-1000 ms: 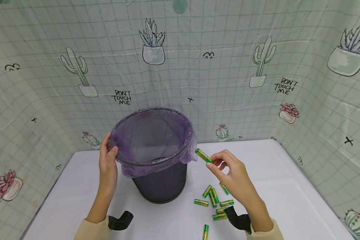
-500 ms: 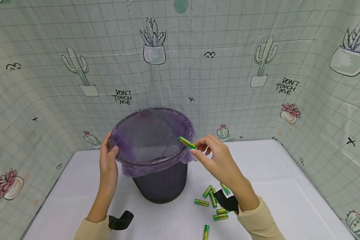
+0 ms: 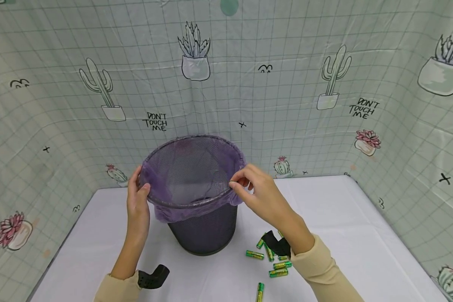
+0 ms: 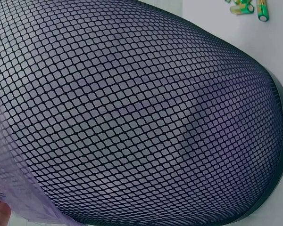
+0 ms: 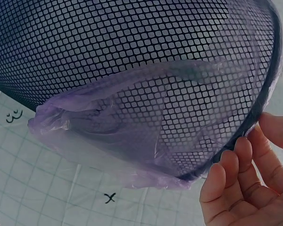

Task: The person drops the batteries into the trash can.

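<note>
A black mesh wastebasket (image 3: 201, 235), lined with a purple plastic bag (image 3: 181, 213), stands on the table tilted toward me. My left hand (image 3: 137, 205) grips its left rim, thumb at the edge. Over at the right rim is my right hand (image 3: 258, 188), loosely bent, thumb and index fingertips near each other at the edge. No battery shows between them. Through the mesh in the right wrist view, a faint greenish blur (image 5: 191, 73) shows inside the bag. Several green and yellow batteries (image 3: 254, 254) lie right of the basket, some hidden behind the right wrist's black strap.
White cloth covers the table (image 3: 339, 218). A grid-patterned curtain (image 3: 211, 100) with cactus drawings surrounds it at the back and sides. One battery (image 3: 260, 292) lies apart from the others near the bottom of the head view.
My right hand has moved left to the basket's right rim. The battery it pinched, last seen over the opening, no longer shows in its fingers. My left hand keeps its grip.
</note>
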Demonstrator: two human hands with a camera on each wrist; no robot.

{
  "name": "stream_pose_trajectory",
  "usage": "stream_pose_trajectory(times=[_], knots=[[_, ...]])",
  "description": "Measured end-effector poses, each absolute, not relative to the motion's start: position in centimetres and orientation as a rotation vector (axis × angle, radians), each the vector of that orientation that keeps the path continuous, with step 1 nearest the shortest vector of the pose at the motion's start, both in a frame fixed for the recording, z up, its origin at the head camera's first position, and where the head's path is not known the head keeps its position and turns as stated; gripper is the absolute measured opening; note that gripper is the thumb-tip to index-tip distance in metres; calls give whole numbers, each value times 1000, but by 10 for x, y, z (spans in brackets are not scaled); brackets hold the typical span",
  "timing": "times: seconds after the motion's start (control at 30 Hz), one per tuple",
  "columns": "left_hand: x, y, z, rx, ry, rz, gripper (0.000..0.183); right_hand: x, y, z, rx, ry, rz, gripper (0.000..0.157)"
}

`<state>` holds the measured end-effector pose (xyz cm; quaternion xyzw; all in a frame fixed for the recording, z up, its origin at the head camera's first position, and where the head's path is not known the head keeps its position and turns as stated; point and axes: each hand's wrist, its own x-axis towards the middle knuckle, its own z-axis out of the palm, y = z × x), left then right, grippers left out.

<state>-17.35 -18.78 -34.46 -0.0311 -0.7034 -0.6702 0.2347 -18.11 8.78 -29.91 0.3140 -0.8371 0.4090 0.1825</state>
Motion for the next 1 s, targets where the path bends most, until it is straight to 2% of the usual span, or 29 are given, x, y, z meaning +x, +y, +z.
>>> stream_pose_trajectory(times=[0.6, 1.0], knots=[[-173, -188, -346, -93, -1925, -1856, 54, -173, 101, -312, 854, -2329, 1129, 5], [-173, -187, -346, -79, -1928, -1841, 53, -160, 133, -345, 665, -2457, 1128, 16]])
